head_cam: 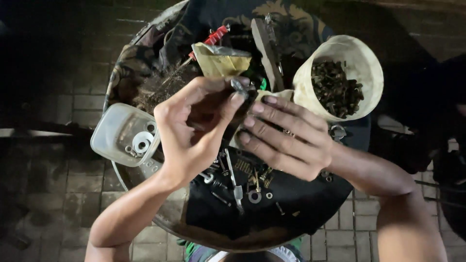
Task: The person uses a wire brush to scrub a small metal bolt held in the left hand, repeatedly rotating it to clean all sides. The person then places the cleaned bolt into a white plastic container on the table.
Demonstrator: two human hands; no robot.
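— Pinching what, exactly?
— The left hand (194, 133) is gripping a small metal part (239, 87) between thumb and fingertips, above a round tray (145, 187) of screws and washers.
— And the other?
— The right hand (286, 138) is lying just beside it, fingers extended and touching the part, below a cup (361, 60) of dark bolts.

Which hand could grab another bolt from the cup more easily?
Probably the right hand. It sits right beside the cup of bolts, while the left hand is farther away and pinching a small metal piece.
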